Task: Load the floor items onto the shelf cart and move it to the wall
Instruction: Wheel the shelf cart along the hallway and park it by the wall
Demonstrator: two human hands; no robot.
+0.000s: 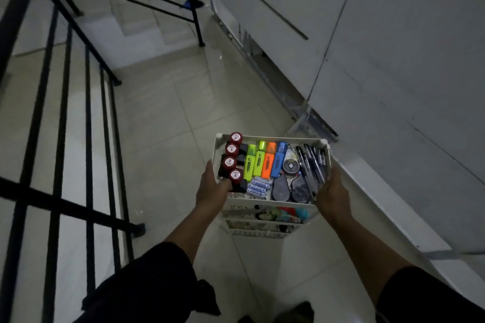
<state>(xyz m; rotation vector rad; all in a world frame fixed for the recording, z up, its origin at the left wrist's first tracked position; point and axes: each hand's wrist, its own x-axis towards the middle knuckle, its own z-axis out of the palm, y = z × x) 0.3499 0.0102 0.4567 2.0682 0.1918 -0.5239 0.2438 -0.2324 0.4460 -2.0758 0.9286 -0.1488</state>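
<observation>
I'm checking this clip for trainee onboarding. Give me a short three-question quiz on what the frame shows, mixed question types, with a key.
1. True or false: both hands grip the top tray of the shelf cart, the left hand on its left edge and the right hand on its right.
2. Which colour comes first from the left among the highlighters? A) blue B) orange C) yellow
3. Fill in: the pens lie along the tray's ____ side.

Key: 1 true; 2 C; 3 right

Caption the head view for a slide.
Both hands, left hand and right hand, grip the loaded shelf cart near the wall.
</observation>
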